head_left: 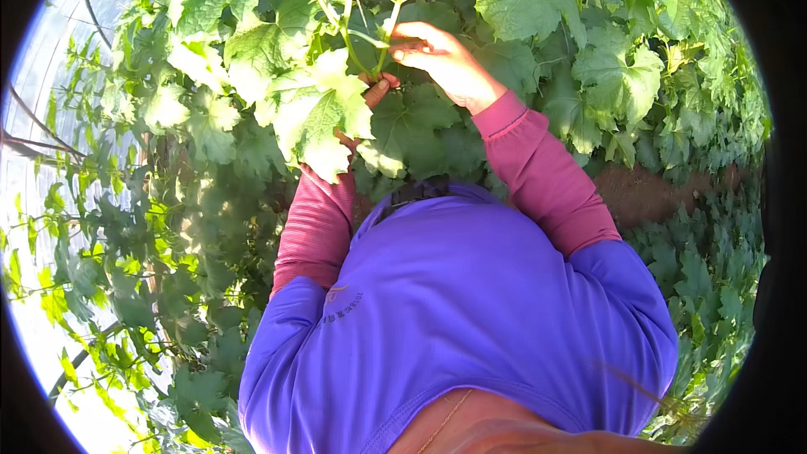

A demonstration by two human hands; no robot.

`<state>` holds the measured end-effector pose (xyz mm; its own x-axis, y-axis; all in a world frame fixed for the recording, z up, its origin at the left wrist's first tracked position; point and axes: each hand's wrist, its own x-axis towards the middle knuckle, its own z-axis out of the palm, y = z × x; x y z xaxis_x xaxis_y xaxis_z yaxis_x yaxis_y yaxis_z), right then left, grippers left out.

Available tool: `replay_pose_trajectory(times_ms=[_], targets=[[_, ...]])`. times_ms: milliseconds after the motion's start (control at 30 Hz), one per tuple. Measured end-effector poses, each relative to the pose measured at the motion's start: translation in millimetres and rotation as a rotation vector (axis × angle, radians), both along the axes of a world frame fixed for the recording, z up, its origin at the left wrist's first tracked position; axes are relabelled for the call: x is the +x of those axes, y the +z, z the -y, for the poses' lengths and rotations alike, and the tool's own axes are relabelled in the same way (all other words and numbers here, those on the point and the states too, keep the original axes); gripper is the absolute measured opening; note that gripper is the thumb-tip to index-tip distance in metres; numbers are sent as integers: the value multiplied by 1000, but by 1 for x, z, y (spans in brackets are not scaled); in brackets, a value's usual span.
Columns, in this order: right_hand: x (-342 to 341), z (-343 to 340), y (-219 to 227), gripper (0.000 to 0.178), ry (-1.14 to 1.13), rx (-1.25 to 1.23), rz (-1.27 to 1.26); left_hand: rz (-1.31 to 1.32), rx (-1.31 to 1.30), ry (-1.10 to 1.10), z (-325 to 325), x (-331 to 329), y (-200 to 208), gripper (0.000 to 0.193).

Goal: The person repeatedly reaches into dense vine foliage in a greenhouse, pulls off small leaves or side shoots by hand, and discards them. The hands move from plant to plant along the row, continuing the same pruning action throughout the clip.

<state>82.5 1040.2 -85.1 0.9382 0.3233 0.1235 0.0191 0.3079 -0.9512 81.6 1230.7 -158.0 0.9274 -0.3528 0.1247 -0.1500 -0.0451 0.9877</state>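
A green climbing vine with broad lobed leaves fills the upper part of the head view. Its pale stem (347, 2) comes down between my hands, with thinner leaf stalks branching off. My left hand (376, 94) is mostly hidden behind a large sunlit leaf (324, 109). Its visible fingertips close on the lower end of the stem. Higher and to the right, my right hand (450, 65) has its fingers bent and drawn together against a leaf stalk (390, 25). What lies between those fingertips is too small to make out.
Dense foliage (618, 76) stands ahead and to the right, with brown soil (647, 193) showing beneath it. More leafy vines (126, 269) hang on the left before a bright translucent sheet (42, 59) with dark curved rods.
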Motion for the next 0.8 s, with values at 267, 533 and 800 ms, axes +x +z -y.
replay_pose_trajectory(times_ms=[267,533,800], targets=[[3,-1,-95,19,-139,-640,294,-246,-248,-149,-6,-2,-8,33],[3,-7,-83,48,245,-450,173,-132,-190,182,-22,1,-46,19],[-14,-3,-73,35,361,-497,233,-189,-97,230,-51,-7,8,18]])
